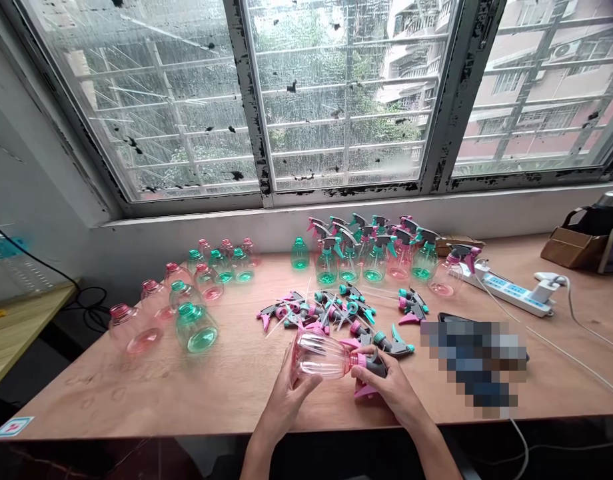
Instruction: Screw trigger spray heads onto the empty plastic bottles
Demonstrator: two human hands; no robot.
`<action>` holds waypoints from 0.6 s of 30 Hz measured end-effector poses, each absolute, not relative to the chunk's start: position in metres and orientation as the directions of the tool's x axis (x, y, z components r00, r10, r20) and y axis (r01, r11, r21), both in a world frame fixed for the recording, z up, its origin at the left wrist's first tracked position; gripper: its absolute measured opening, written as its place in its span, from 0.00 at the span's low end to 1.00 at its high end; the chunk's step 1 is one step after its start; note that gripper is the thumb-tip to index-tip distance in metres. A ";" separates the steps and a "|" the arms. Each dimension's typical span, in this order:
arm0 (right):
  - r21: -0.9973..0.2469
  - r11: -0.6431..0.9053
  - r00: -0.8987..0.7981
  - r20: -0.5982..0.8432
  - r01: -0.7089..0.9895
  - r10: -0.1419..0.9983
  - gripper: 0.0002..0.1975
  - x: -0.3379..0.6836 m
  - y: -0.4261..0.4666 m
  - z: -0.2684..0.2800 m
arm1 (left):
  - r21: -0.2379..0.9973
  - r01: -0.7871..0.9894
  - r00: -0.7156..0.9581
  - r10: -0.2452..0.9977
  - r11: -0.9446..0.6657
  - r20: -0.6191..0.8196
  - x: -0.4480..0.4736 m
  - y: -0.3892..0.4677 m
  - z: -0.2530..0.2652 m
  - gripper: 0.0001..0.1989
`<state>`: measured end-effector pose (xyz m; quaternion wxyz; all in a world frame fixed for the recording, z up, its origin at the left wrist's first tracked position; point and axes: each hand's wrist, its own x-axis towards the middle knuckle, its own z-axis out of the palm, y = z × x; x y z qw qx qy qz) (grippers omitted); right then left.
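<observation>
Holding: our left hand (286,390) wraps the base end of a clear pink bottle (319,355); our right hand (392,385) grasps the grey spray head (376,365) at its neck.
Pink bottle: on its side, base left, neck toward the right edge, just behind the middle of the table's (136,400) front edge.
Feel: we judge it light, thin plastic, no liquid seen; smooth and perhaps slippery, fairly stiff, likelier to dent than shatter.
Where to grip: we'd take the rounded body in 1 hand, the pink collar in the other. How far the head is seated, we cannot tell.
Loose spray heads (314,311): heaped beyond our hands, mid-table.
Bottles without heads (196,332): pink and green, toward the left edge.
Bottles with heads (375,261): clustered near the back edge.
Writing: no brand readable on our bottle. Sticker (13,427) at the front left corner bears a red mark, too small to read. Power strip (506,289) toward the right edge: blue panels, no legible lettering.
</observation>
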<state>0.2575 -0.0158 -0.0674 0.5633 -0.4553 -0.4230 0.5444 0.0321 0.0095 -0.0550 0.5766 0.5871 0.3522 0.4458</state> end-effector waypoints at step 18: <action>-0.973 -0.002 0.050 -0.013 -0.229 0.999 0.24 0.260 -0.017 -0.066 | 0.994 -0.077 0.346 0.933 -0.081 0.103 0.032 0.010 -0.056 0.46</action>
